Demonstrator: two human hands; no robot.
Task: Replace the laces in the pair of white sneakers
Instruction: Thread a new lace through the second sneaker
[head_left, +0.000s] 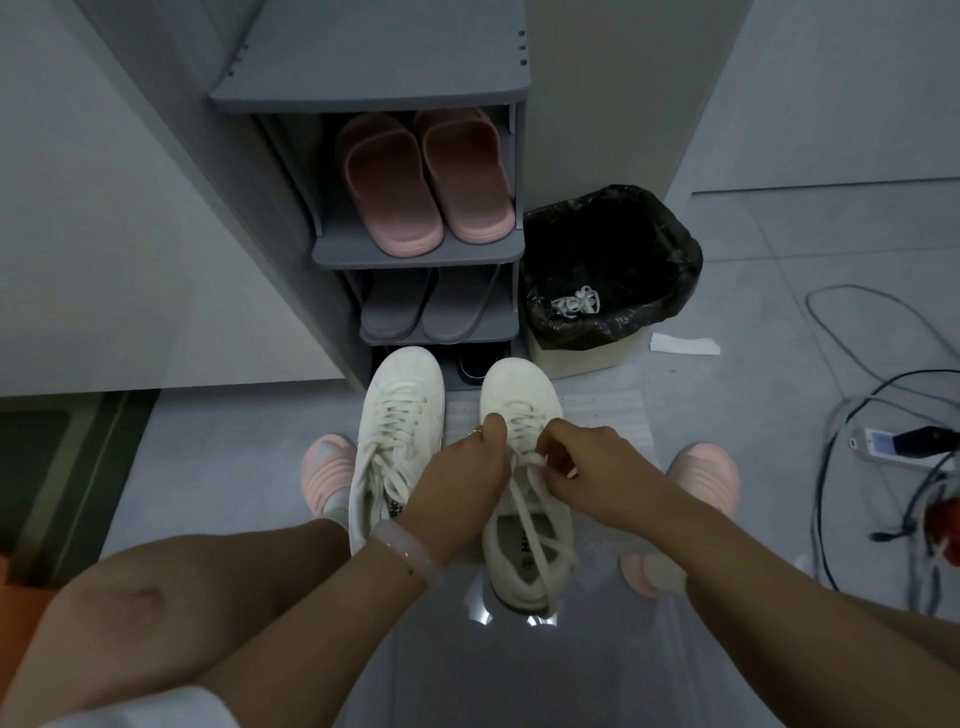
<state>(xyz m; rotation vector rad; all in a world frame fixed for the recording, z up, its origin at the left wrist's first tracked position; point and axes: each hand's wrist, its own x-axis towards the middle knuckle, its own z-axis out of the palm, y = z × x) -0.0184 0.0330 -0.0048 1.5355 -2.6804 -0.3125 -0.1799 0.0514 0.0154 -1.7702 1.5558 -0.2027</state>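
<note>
The person is crouching in front of the gray shoe rack (415, 254), and the two white sneakers are sitting side by side on the floor just before its bottom shelf, toes pointing toward it. The left sneaker (397, 441) is looking finished as far as lacing goes: crossed laces are running up its eyelets, with loose ends trailing toward the heel, not tied. The right sneaker (524, 499) is the one being worked on. The left hand (462, 478) is curling over its tongue area, fingers pinching at the upper eyelet rows, while the right hand (587, 462) is pinching the lace (524, 514) between thumb and fingertips just above the shoe's opening. Long free lengths of that lace are draping back across the insole and over the heel.

Beside the rack, to its right, a bin lined with a black bag (608, 265) is holding a bundle of white laces (576, 301), probably the old ones already discarded. Judging from this, removal is done and both shoes are carrying new laces; what is remaining seems to be tightening or threading the last eyelets of the right sneaker, then tying both. Whether the top eyelets there are filled is hidden under the hands.
</note>
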